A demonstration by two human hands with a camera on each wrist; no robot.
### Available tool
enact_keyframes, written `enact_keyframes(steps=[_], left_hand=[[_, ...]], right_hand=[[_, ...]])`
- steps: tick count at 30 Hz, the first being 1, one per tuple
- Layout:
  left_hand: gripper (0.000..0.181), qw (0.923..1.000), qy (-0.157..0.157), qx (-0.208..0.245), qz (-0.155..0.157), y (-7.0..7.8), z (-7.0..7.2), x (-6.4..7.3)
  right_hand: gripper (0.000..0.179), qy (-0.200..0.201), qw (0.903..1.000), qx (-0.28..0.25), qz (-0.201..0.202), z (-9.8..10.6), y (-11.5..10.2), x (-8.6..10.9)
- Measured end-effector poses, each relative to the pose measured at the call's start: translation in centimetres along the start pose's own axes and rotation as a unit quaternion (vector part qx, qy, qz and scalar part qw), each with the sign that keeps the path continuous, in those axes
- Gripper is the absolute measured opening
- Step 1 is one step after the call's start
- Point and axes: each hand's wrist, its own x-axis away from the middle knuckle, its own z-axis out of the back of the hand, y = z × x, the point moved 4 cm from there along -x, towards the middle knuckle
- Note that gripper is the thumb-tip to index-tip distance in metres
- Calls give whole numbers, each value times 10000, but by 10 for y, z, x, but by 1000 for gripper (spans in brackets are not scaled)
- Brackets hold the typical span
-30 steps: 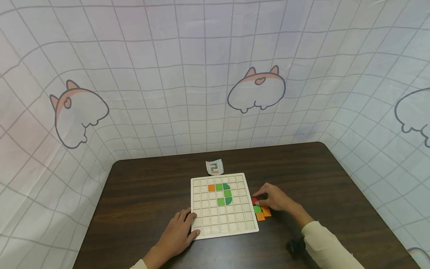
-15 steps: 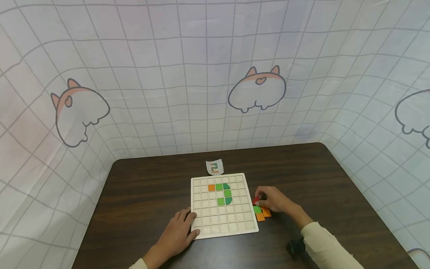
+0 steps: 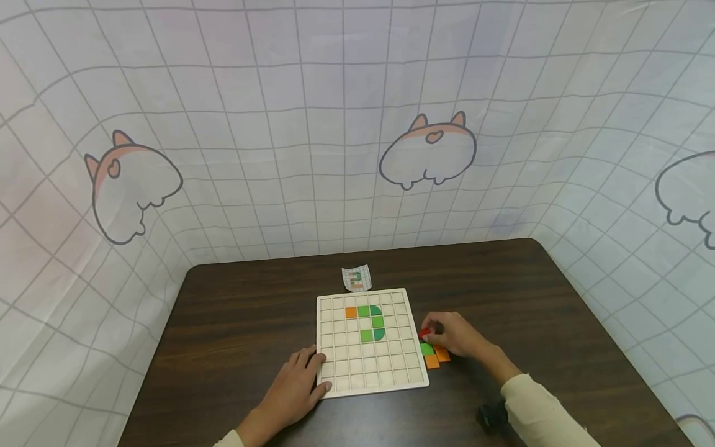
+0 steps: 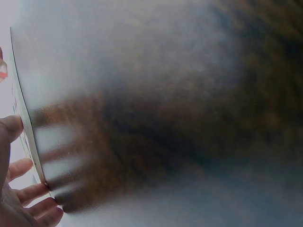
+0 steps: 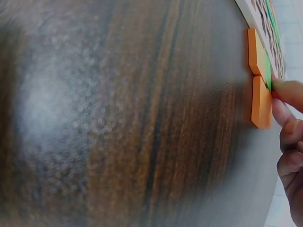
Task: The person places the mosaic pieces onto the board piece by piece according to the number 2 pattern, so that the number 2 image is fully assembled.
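A white grid board [image 3: 360,366] lies on the table in the head view. Set in its cells are an orange square tile [image 3: 350,312], several green squares and two dark green round-edged tiles [image 3: 379,334]. My left hand [image 3: 293,385] rests at the board's left edge with fingers extended along it, also seen in the left wrist view. Just off the right edge, my right hand [image 3: 459,334] pinches a red tile [image 3: 424,334] between thumb and fingers. Close below it lie a light green tile [image 3: 427,349] and orange tiles [image 5: 262,101], partly hidden by the hand in the head view.
A small paper card [image 3: 356,279] with a coloured grid pattern lies behind the board. A black object [image 3: 491,417] sits near the right sleeve. The dark wood table [image 3: 240,310] is enclosed by a white gridded curtain [image 3: 313,155].
My right hand's fingers have closed on the red tile and drawn slightly back toward me. The red tile has tipped up a little. My left hand stays at the board's edge.
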Motion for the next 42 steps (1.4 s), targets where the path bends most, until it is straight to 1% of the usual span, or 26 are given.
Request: enact_keyframes(steps=[7,15,19,24,32,42], left_hand=[[49,9999,92,-51,-55,1,1,0],[49,10000,34,-41,-48,0,0,1],[49,10000,31,-32,-48,-1,-1,1],[48,10000,8,32,-27,-1,0,0],[48,9999,-14,129,18,1,2,-1],[48,9999,-16,103,-18,2,4,0]], right_hand=[[11,79,9997,-190,126,2,-1,-2],[13,93,9993,-346,121,2,-5,-5],[14,58,9984,-512,214,0,-11,-7],[14,66,9965,-673,496,-3,-20,-13],[17,49,9928,-967,709,-8,-33,-22],[20,-4,9924,-1027,675,-15,-47,-33]])
